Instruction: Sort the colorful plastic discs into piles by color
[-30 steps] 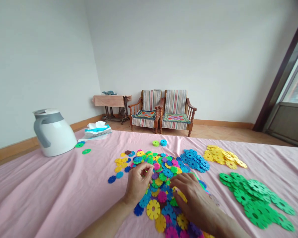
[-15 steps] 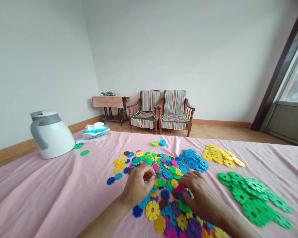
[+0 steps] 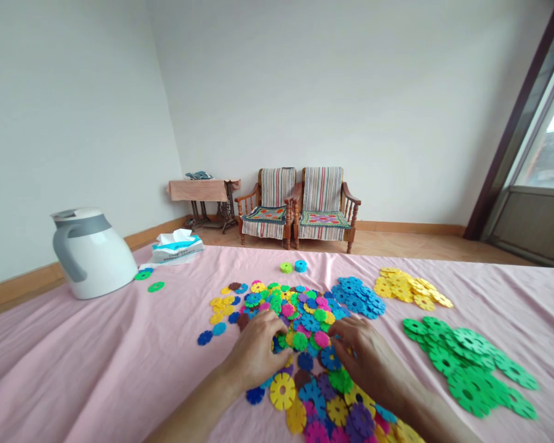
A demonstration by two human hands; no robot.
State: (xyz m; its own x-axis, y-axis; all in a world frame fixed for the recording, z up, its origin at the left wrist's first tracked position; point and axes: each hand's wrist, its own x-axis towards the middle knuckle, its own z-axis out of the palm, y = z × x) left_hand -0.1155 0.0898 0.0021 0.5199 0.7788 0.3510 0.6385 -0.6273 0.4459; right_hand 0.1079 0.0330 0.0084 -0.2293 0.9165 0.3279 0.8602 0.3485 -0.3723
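A mixed heap of coloured plastic snowflake discs (image 3: 305, 320) lies on the pink cloth (image 3: 96, 357) in front of me. My left hand (image 3: 258, 351) rests on the heap's left side, fingers curled down onto the discs. On the heap's right side lies my right hand (image 3: 367, 357), its fingertips bent onto a blue disc (image 3: 329, 358). I cannot make out whether either hand grips a piece. Sorted piles lie to the right: blue discs (image 3: 357, 297), yellow discs (image 3: 410, 288) and green discs (image 3: 471, 363).
A white and grey kettle (image 3: 90, 252) stands at the far left, with a tissue pack (image 3: 178, 245) behind it. Two green discs (image 3: 150, 280) lie near the kettle. A green and a blue stack (image 3: 293, 266) sit beyond the heap. Two wooden armchairs (image 3: 300, 209) stand by the wall.
Both hands have slid nearer to me and closer together over the heap. The left hand's raised pinch has lowered onto the discs. Discs between the hands have shifted.
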